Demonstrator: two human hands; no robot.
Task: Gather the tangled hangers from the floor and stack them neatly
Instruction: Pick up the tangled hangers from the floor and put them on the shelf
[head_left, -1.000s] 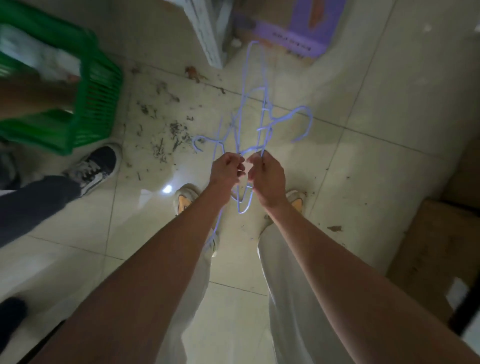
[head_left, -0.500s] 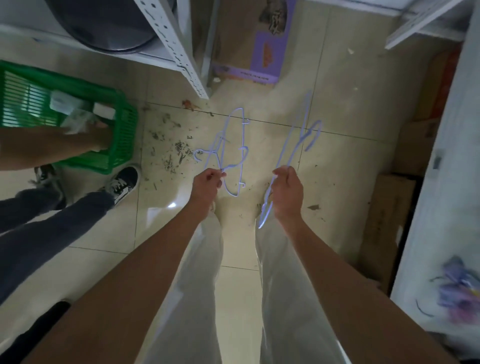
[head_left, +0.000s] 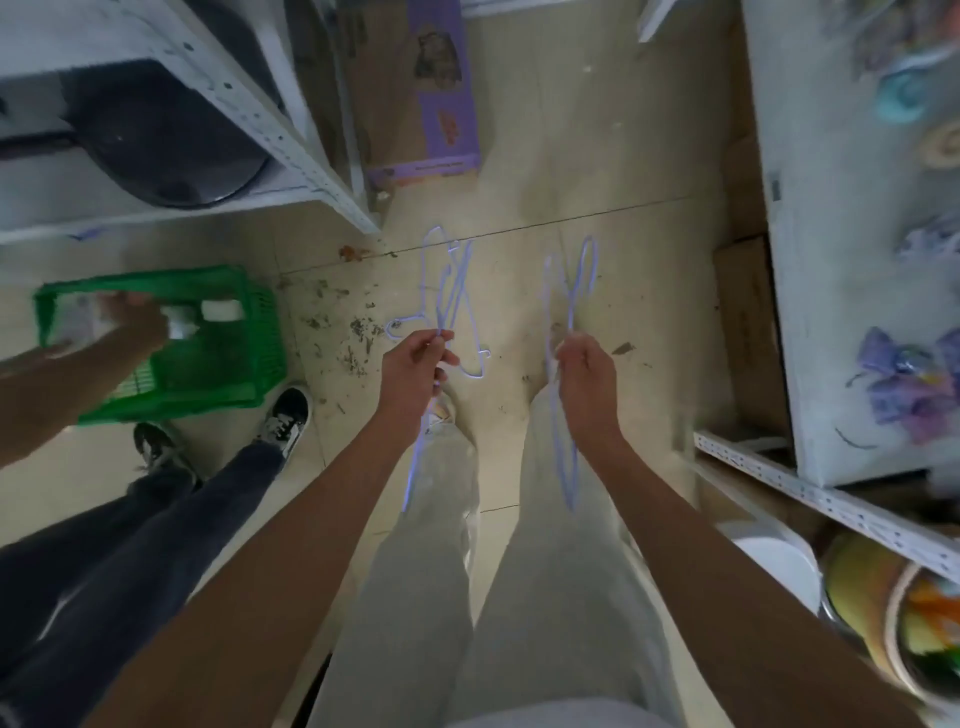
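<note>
Thin pale blue wire hangers are split into two bunches held above the tiled floor. My left hand (head_left: 415, 361) is shut on the left bunch of hangers (head_left: 452, 291), whose hooks and loops stick out past my fingers, with one wire trailing down over my left leg. My right hand (head_left: 584, 369) is shut on the right hanger bunch (head_left: 571, 275), which rises ahead of the fist and also hangs down along my right leg. The two bunches are apart, with a gap of floor between them.
Another person stands at the left, a hand (head_left: 130, 322) reaching into a green plastic basket (head_left: 218, 384), dark shoes (head_left: 283, 421) close to my left foot. White metal shelving (head_left: 291, 145) stands at the upper left and right (head_left: 810, 488). A purple box (head_left: 441, 104) lies ahead. Debris litters the floor.
The single tangle held by both hands close together has come apart into two bunches. My hands have moved apart sideways, and my view has tilted to show more of the shelves.
</note>
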